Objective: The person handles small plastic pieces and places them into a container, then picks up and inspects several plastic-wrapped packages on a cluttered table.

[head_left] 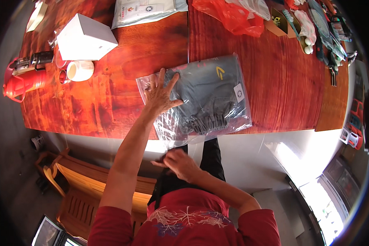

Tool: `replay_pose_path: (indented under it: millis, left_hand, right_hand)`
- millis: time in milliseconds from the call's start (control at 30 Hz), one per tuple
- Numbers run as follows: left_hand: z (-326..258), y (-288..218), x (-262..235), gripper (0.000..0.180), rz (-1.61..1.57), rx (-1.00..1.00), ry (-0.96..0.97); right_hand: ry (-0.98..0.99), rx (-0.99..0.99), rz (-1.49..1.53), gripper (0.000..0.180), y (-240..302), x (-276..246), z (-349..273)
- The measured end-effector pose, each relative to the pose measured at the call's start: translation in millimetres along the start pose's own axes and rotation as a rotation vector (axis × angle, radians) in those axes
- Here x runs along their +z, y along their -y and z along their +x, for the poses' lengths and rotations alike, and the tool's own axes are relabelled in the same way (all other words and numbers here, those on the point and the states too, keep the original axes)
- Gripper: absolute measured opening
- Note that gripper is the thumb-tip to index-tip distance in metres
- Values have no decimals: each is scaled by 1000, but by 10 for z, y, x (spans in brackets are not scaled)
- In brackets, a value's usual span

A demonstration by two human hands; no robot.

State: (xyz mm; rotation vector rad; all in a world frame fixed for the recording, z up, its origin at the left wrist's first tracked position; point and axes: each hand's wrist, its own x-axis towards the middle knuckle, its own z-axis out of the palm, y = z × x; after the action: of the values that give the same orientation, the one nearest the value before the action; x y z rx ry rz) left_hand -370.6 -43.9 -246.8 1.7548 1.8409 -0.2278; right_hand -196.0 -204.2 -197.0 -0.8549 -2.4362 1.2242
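Note:
A clear plastic bag (244,112) lies at the near edge of the table, with a folded grey-blue garment (205,94) inside. The garment has a gathered part near the front and a yellow mark. A white label (239,93) shows at the bag's right side. My left hand (162,96) is open, fingers spread flat on the bag's left part. Below the table edge, by the bag's overhanging near corner, my right hand (180,164) is closed. Something dark shows by its fingers, but I cannot tell what they hold.
The reddish wooden table (283,94) bears a white box (84,39), a white jar (80,70) and a red flask (28,82) on the left. Farther back are another packaged bag (145,12) and red plastic bags (238,18). A wooden bench (86,180) stands below left.

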Motion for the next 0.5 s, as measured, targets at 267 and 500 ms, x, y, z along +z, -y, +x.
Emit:
replay_pose_path:
  millis: [267,500]
  left_hand:
    - [22,-50,6,107,-35,-51,42]
    - [6,-123,-17,108,-15,-87,42]
  right_hand:
    - [-322,380,-459,44,-840,-486,286]
    - [-409,780,-418,32,-1148,-913,-686]
